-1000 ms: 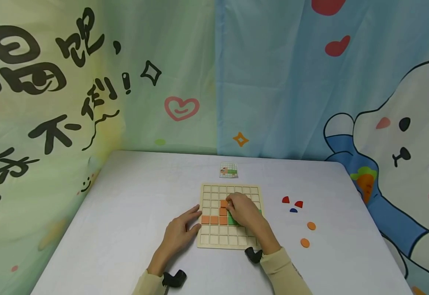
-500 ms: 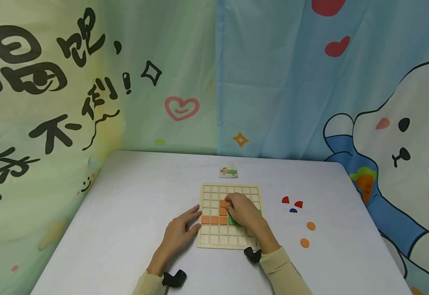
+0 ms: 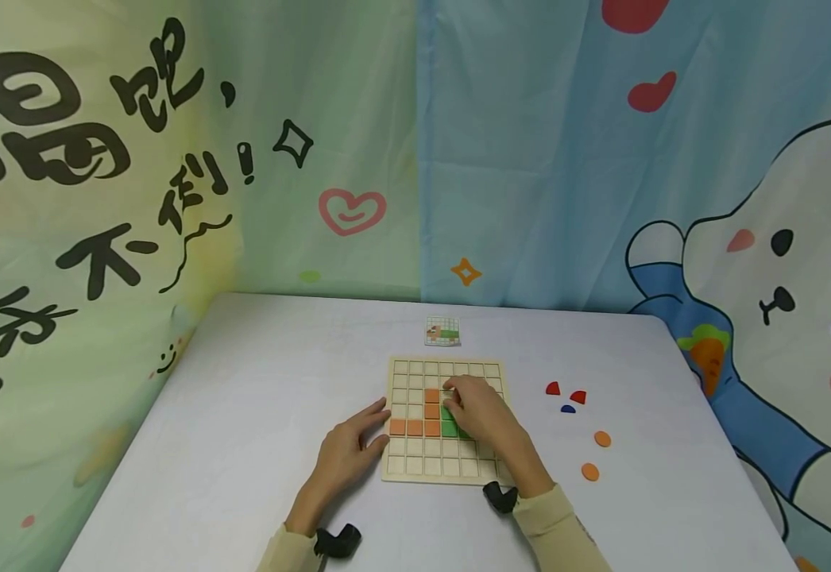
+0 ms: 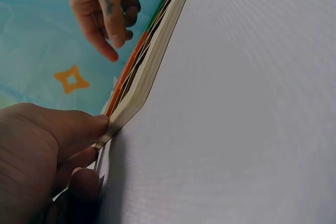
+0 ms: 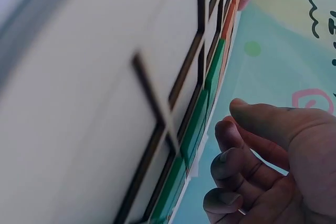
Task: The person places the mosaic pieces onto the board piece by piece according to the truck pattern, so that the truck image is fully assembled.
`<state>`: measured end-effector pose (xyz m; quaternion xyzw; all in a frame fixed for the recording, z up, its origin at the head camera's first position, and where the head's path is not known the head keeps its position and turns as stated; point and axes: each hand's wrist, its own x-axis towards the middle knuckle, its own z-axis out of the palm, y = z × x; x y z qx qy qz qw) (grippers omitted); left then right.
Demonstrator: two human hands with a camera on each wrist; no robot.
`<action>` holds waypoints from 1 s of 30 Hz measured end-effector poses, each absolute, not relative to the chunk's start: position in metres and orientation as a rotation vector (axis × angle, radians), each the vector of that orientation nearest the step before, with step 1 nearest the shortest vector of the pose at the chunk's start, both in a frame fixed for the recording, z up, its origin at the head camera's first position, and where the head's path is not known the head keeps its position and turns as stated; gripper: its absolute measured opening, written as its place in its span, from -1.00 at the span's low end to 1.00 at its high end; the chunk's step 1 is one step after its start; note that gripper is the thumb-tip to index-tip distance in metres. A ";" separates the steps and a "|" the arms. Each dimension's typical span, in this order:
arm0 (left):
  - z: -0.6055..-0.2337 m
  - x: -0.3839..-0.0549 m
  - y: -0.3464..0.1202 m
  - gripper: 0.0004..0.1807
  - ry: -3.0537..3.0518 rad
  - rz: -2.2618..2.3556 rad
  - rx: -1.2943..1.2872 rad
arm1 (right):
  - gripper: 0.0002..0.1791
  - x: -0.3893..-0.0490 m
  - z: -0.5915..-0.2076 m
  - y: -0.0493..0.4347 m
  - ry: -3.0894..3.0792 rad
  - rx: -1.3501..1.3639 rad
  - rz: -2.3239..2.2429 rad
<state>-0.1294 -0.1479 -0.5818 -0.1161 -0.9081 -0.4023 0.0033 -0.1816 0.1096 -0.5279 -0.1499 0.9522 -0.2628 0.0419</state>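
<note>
In the head view, a wooden grid board (image 3: pixel 415 469) lies on the white counter (image 3: pixel 258 381), with orange tiles (image 3: pixel 415 427) in its left and middle squares and green tiles (image 3: pixel 449 429) to their right. The left hand (image 3: pixel 347 449), relaxed, rests its thumb and fingers along the board's left edge; the right hand (image 3: pixel 483 413) is over the board, released, fingers loosely bent. A small card (image 3: pixel 443 331) lies beyond the far edge; red pieces (image 3: pixel 578 397), a blue piece (image 3: pixel 568 409) and orange discs (image 3: pixel 590 472) lie to the right. The left wrist view shows the left thumb touching the board's edge. In the right wrist view, the right thumb tip is close to the forefinger, near the green tiles.
</note>
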 end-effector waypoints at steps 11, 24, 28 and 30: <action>-0.581 -0.129 -0.148 -0.52 -2.856 -1.263 -0.363 | -0.63 -0.178 -0.526 0.139 2.903 -0.362 -0.800; -0.583 -0.131 -0.149 -0.52 -2.837 -1.253 -0.386 | -0.59 -0.180 -0.523 0.189 2.909 -0.198 -0.793; -0.584 -0.131 -0.148 -0.52 -2.810 -1.254 -0.400 | -0.60 -0.181 -0.523 0.204 2.937 -0.194 -0.770; -0.584 -0.131 -0.148 -0.53 -2.797 -1.253 -0.410 | -0.61 -0.182 -0.524 0.212 2.956 -0.208 -0.764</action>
